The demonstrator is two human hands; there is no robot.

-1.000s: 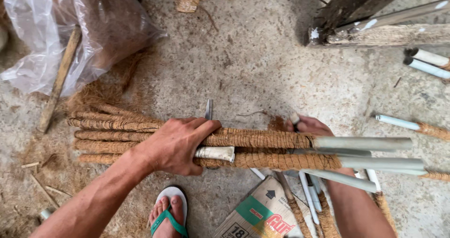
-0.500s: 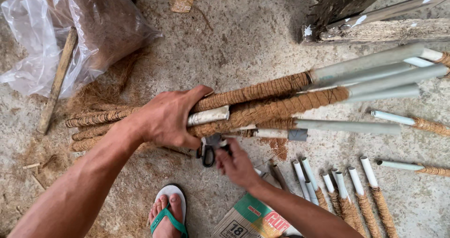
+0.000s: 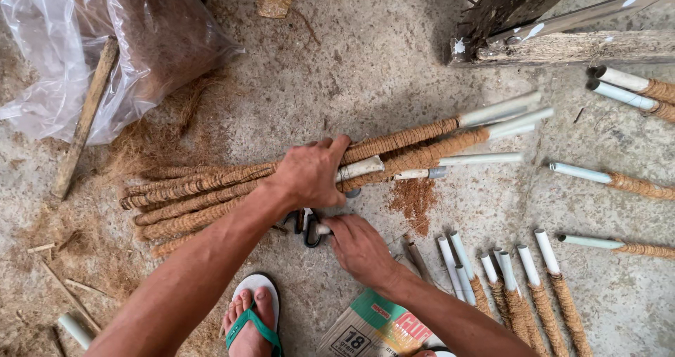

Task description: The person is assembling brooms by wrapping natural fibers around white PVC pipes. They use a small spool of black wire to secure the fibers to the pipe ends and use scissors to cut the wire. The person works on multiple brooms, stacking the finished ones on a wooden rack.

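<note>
Head view, looking down at concrete floor (image 3: 365, 62). Left hand (image 3: 309, 176) clamped over bundle of coir-wrapped poles (image 3: 211, 188), white pipe ends pointing right and slightly lifted. Right hand (image 3: 360, 246) just below bundle, fingers closed around handle of dark scissors (image 3: 308, 227) lying on floor. Foot in green flip-flop (image 3: 249, 318) below bundle. Row of shorter coir poles (image 3: 520, 287) lower right of bundle. Clear plastic bag of brown fibre (image 3: 133, 41) upper left of bundle. Printed carton (image 3: 373, 332) below right hand.
</note>
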